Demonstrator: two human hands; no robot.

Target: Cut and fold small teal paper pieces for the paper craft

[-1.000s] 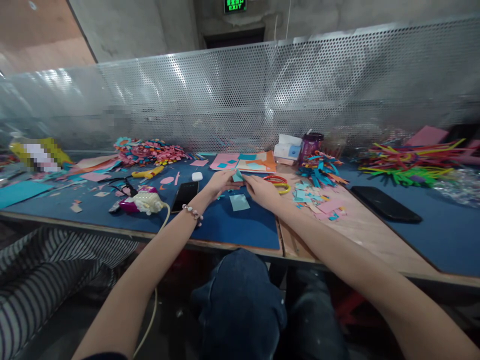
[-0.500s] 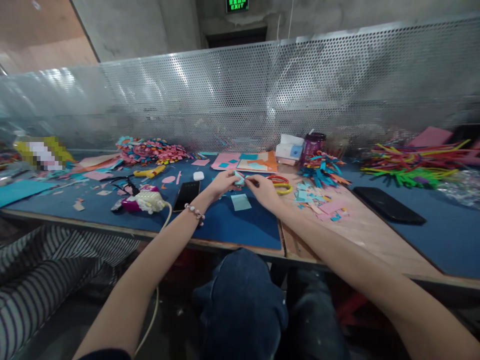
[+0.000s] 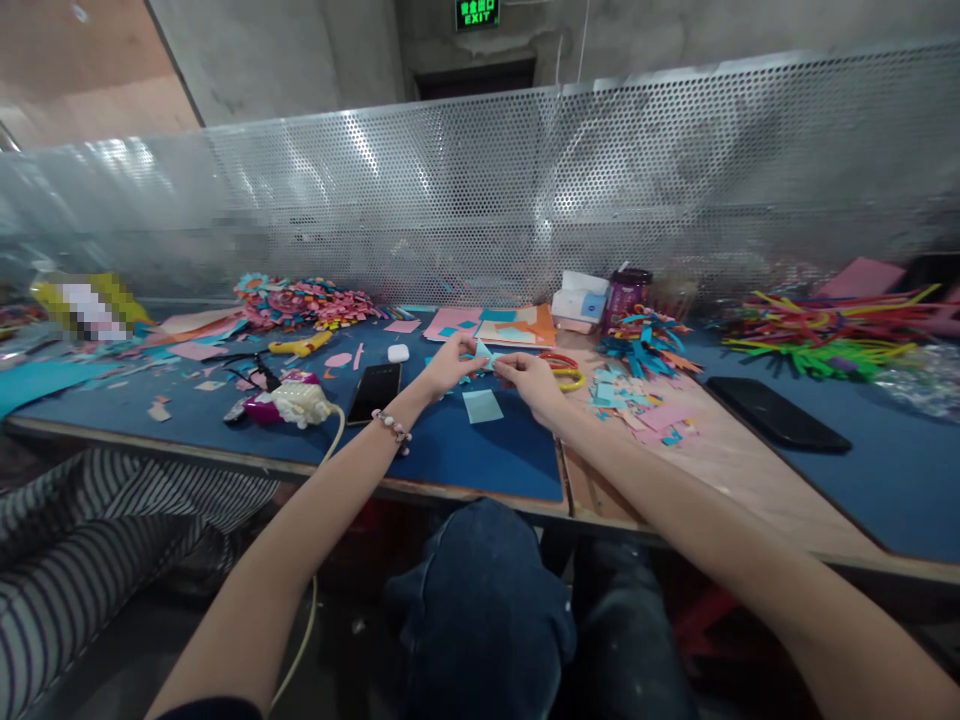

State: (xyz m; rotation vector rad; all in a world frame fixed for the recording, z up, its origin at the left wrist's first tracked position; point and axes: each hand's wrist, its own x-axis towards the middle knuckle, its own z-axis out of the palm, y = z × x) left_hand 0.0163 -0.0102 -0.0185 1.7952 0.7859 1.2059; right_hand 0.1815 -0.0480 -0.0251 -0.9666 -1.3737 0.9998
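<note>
My left hand and my right hand meet over the blue mat, both pinching a small light-blue paper piece held just above the table. A light-blue paper square lies flat on the mat right below the hands. A bead bracelet circles my left wrist. Scissors with red and yellow handles lie just beyond my right hand.
A black phone, white earbud case and a glue gun with cord lie left of my hands. Paper scraps, a second phone, coloured strips, a tissue box and a jar lie right. A perforated metal screen backs the table. Someone's striped sleeve shows at left.
The hands have lifted the small blue piece slightly and worked it between the fingertips; the square on the mat has stayed put.
</note>
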